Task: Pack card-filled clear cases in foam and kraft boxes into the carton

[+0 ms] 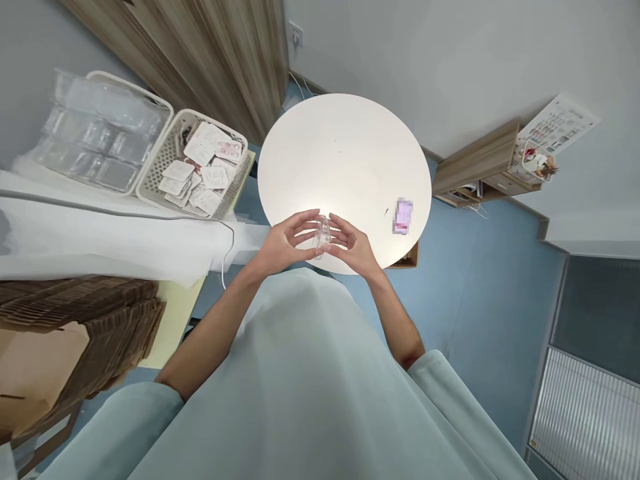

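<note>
Between my two hands, over the near edge of the round white table (pixel 345 147), is a small clear plastic case (pixel 323 231) that looks like a transparent blister box. My left hand (pixel 293 241) grips its left side, with the thumb low and the fingers curved round the far side. From the right, my right hand (pixel 351 244) holds it the same way, fingertips and thumb on the plastic. Fine detail of the case, and anything inside it, is too small to make out.
A blurred purple phone-like item (pixel 403 217) lies on the table's right. To the left stand a basket of white cards (pixel 242 180) and a basket of clear plastic packs (pixel 169 110). Folded cardboard boxes (pixel 115 320) are stacked lower left. A wooden shelf unit (pixel 480 160) stands at right.
</note>
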### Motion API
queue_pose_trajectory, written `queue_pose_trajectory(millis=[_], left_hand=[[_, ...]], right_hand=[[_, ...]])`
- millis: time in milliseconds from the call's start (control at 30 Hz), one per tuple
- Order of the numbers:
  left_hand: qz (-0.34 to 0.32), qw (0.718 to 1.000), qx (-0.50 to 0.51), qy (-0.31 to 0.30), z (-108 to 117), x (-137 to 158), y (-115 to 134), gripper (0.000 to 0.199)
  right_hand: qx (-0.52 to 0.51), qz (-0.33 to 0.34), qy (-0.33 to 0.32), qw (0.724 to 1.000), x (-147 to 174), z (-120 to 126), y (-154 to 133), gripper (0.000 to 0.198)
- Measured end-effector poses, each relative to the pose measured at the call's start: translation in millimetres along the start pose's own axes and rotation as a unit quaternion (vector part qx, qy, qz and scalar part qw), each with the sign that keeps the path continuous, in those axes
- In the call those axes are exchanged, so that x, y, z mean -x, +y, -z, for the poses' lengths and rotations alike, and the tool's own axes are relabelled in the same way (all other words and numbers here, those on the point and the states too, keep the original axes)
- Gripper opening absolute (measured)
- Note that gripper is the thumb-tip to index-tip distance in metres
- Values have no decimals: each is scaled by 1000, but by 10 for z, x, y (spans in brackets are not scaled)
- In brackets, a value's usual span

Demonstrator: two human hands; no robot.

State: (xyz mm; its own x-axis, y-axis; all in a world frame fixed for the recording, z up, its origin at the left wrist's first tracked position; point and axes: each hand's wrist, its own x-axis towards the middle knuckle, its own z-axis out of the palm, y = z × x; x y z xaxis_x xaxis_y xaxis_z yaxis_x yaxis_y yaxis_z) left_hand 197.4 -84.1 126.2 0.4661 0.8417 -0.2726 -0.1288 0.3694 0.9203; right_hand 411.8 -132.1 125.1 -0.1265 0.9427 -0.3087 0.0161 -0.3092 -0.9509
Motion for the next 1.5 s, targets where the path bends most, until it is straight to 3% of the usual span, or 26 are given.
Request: queue_pose_trajectory(millis=[167, 400, 533, 733, 900, 1100, 1267, 1400, 1500], left_hand=[[6, 1000, 1, -7, -184, 5, -51, 88], [-21, 999, 8, 28, -351, -34, -84, 90], [-25, 998, 2, 63, -404, -81, -134, 85], [35, 989, 43, 135, -553, -80, -315, 62], [84, 981, 117, 130, -649, -109, -380, 58], [98, 970, 178, 136, -512, -210, -432, 45], [96, 960, 201, 171, -288, -275, -508, 40], [121, 959, 203, 157, -124, -234, -489, 43], [122, 956, 211, 161, 45, -178, -445, 45]], right_hand=[[-9, 10, 12, 1000, 148, 122, 81, 108], [4, 35, 43, 998, 215, 259, 56, 110], [15, 49, 93, 994, 224, 270, 52, 104], [69, 70, 201, 975, 234, 157, 127, 94], [208, 103, 242, 942, 273, 43, 253, 84], [272, 112, 226, 928, 346, 45, 319, 79], [305, 106, 173, 930, 361, 91, 456, 48], [338, 91, 135, 927, 325, 6, 551, 44], [388, 109, 116, 908, 239, -97, 587, 44]])
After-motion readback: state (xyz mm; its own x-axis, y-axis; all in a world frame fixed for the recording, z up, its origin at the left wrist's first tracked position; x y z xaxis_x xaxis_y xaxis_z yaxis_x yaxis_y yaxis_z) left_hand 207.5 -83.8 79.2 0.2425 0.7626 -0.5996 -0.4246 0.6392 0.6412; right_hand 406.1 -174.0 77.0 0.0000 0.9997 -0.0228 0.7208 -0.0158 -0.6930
